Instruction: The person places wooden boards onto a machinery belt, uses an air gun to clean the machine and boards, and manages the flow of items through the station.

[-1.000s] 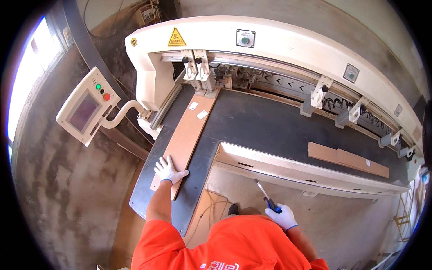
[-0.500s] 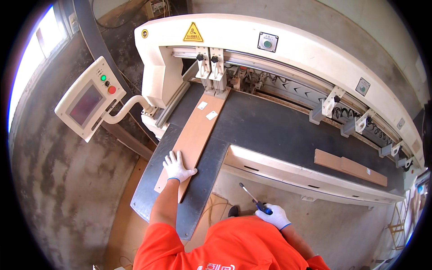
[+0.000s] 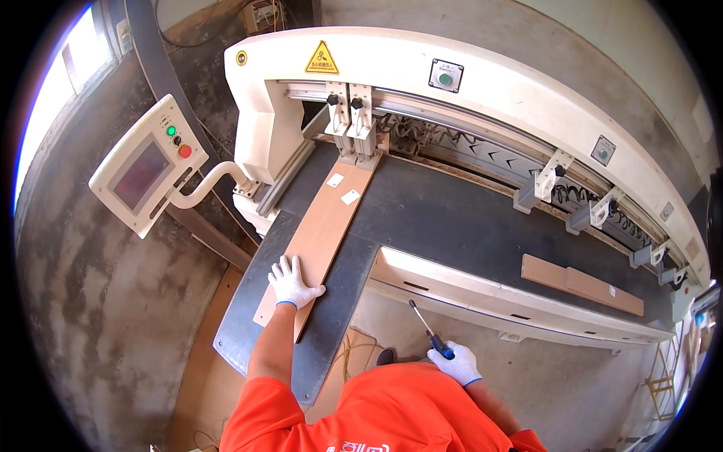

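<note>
A long wood-toned board (image 3: 326, 218) with two white labels lies lengthwise on the machine's dark table. Its far end sits beneath two white clamps (image 3: 350, 124). My left hand (image 3: 291, 283), in a white glove, presses flat on the near part of the board with the fingers spread. My right hand (image 3: 457, 364), gloved too, is close to my body at the lower middle. It is closed round the blue and black handle of a screwdriver (image 3: 429, 331), whose thin metal shaft points up and away, ending in a dark tip.
The white machine beam (image 3: 384, 53) arches across the far side. At left a control panel (image 3: 143, 181) hangs on a curved arm. Short wood-toned boards (image 3: 580, 285) rest on the right part of the dark table (image 3: 452, 211). More clamps (image 3: 553, 181) stand along the right rail.
The screwdriver has tilted a little more upright in my right hand. My left hand stays flat on the board. The whole view has shifted slightly.
</note>
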`<state>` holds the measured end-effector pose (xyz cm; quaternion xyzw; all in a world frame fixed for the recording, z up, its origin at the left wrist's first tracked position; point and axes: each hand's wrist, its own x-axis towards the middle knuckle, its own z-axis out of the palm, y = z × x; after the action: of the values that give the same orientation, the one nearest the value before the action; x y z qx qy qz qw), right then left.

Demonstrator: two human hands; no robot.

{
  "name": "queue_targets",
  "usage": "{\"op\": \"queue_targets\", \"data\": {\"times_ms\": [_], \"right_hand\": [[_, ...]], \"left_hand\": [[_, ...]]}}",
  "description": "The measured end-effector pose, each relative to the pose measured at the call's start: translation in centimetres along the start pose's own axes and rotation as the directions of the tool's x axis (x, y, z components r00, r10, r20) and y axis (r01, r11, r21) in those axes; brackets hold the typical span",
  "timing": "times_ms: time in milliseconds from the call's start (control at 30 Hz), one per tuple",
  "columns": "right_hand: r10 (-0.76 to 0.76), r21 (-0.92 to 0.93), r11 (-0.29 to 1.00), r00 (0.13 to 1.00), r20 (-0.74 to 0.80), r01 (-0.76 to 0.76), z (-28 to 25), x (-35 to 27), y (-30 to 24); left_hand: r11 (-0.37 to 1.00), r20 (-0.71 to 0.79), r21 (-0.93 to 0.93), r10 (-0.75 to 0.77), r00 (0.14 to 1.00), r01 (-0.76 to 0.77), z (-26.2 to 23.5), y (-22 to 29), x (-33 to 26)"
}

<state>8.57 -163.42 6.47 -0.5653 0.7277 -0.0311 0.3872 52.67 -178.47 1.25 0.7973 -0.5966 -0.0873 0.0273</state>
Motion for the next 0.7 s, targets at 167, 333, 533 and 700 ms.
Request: {"op": "queue_targets", "data": {"times_ms": [167, 333, 533, 700], "right_hand": [[-0.018, 0.035, 0.999, 1.0, -0.005, 0.018, -0.08, -0.26, 0.25], [-0.013, 0.025, 1.0, 1.0, 0.012, 0.013, -0.04, -0.16, 0.48], [0.003, 0.037, 0.999, 1.0, 0.03, -0.004, -0.14, -0.32, 0.35], [-0.002, 0.014, 1.0, 0.999, 0.032, 0.001, -0.16, -0.28, 0.28]], "left_hand": [[1.0, -0.013, -0.005, 0.0, 1.0, 0.0, 0.26, -0.16, -0.01], [1.0, -0.03, 0.002, 0.005, 1.0, -0.005, 0.26, 0.01, -0.15], [1.0, -0.013, 0.006, 0.006, 1.0, -0.006, 0.04, 0.16, -0.07], [1.0, -0.035, 0.021, 0.008, 0.999, -0.007, 0.43, -0.14, -0.04]]}}
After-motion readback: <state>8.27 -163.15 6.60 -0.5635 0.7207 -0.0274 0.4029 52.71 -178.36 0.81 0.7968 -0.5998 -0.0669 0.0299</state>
